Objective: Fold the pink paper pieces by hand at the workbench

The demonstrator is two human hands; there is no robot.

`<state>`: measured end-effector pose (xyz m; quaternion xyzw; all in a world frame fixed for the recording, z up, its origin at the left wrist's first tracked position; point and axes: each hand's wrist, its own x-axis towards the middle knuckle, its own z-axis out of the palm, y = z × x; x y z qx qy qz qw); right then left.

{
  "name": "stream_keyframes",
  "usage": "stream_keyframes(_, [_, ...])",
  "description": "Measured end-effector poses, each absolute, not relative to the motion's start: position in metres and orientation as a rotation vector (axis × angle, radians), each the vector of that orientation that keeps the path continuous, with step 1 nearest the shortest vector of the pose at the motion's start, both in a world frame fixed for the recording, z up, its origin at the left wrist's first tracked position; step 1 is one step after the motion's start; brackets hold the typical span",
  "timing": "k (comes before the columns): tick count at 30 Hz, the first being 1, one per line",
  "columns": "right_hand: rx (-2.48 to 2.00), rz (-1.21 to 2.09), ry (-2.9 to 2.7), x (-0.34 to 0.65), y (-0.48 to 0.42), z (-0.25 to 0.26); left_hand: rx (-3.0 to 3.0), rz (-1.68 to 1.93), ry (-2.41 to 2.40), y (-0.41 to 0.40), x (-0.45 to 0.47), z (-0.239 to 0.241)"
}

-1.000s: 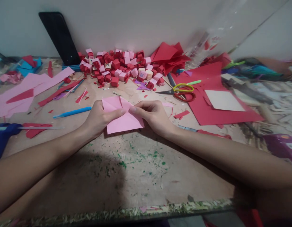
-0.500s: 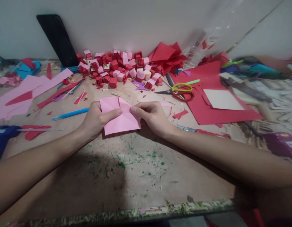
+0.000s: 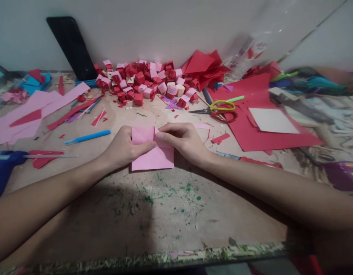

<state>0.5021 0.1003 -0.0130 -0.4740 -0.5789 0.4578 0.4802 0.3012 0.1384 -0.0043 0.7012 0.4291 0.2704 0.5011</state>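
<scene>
Your left hand [image 3: 123, 147] and right hand [image 3: 183, 139] meet over a folded sheet of matte pink paper [image 3: 153, 154], creased into a roughly square shape with a smaller flap turned up at its top edge. The paper lies flat on the worn, beige wooden tabletop [image 3: 170, 206], whose surface is scuffed and flecked with green paint. Your left thumb presses down on the paper's upper middle, with the other fingers curled under its left edge. Your right thumb and forefinger are pinched narrowly on the top fold just beside the left thumb, so the two grips nearly touch. Most of the sheet lies below and between your hands, its lower edge running parallel to the table's near edge. The sheet has no marked long axis; its folded top points away from you toward the wall.

Behind the hands, near the wall, sits a heap of small red and pink folded paper cubes [image 3: 144, 82]. Right of it is a loose stack of red paper pieces [image 3: 205, 68]. Scissors with yellow and red handles [image 3: 218, 110] lie on a large red sheet [image 3: 262, 133], blades pointing left, and a white square of paper [image 3: 272, 120] rests on that sheet. A slim light-blue pen [image 3: 87, 136] lies left of your left hand, well apart from it. Pink paper strips [image 3: 30, 110] cover the far left, and a black phone [image 3: 71, 46] leans against the wall.
</scene>
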Motion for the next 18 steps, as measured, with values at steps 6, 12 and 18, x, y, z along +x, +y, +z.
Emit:
stream_keyframes(6, [-1.185, 1.084, -1.393, 0.5012, 0.0986, -0.012, 1.721, 0.59, 0.993, 0.1393, 0.3038, 0.0013])
stream_keyframes(12, [-1.2, 1.079, -1.42, 0.5008, 0.0988, -0.0122, 1.706, 0.556, 0.996, 0.1391, 0.3032, 0.0009])
stream_keyframes(18, [-1.214, 1.063, -1.384, 0.4998, 0.0985, -0.0122, 1.704, 0.569, 0.961, 0.1405, 0.3039, 0.0028])
